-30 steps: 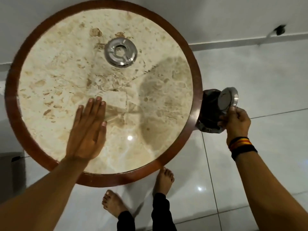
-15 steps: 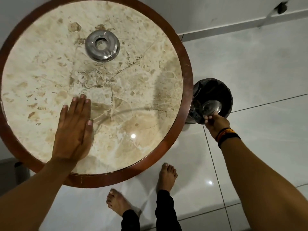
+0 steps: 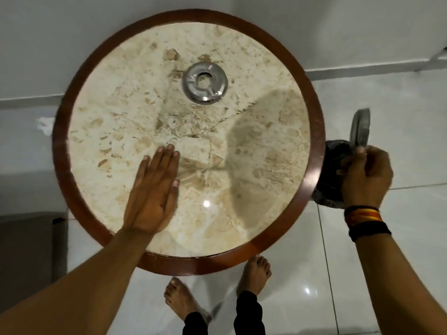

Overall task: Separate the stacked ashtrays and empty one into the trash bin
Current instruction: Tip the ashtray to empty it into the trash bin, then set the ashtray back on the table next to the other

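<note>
A: Where are the ashtrays?
B: 1 steel ashtray (image 3: 205, 86) sits flat on the far side of the round counter (image 3: 312, 151), marble-topped with a brown wood rim. The other ashtray (image 3: 359, 131) is off the counter's right edge, tilted on its side above the dark trash bin (image 3: 335, 153) on the glossy white tiled floor (image 3: 387, 250).
A: And the grip?
B: The right hand (image 3: 366, 176) has its fingers closed on the tilted ashtray's lower edge. The left hand (image 3: 154, 189) lies flat and spread on the marble, holding nothing.
A: Anything unclear?
B: The held ashtray is motion-blurred, its contents unreadable. The bin is mostly hidden behind hand and counter. 2 bare feet (image 3: 254, 272) show below.
</note>
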